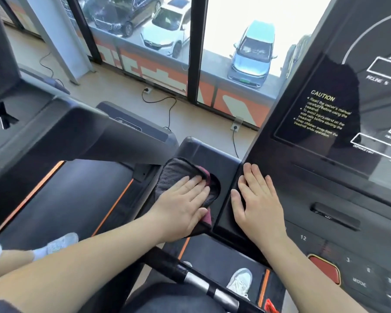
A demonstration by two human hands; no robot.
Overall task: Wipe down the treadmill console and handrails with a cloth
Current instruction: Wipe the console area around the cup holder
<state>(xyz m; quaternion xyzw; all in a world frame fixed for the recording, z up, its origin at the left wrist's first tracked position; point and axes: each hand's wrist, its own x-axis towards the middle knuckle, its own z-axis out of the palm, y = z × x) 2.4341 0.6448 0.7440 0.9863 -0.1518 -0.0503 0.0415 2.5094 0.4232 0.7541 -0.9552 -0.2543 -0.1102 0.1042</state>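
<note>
My left hand [185, 205] presses flat on a dark grey cloth [174, 171] with a maroon edge, which lies over the left wing of the black treadmill console [215, 152]. My right hand [257, 199] rests flat, fingers together, on the console's slanted edge just right of the cloth and holds nothing. The glossy display panel [339, 91] with yellow caution text rises at the right. A black and silver handrail [199, 283] crosses below my arms.
A red stop button [325, 268] and number keys sit at the lower right. Another treadmill [81, 188] with orange trim stands at left. Power cords and floor sockets [235, 126] lie before the glass windows. My white shoes [240, 280] stand on the belt.
</note>
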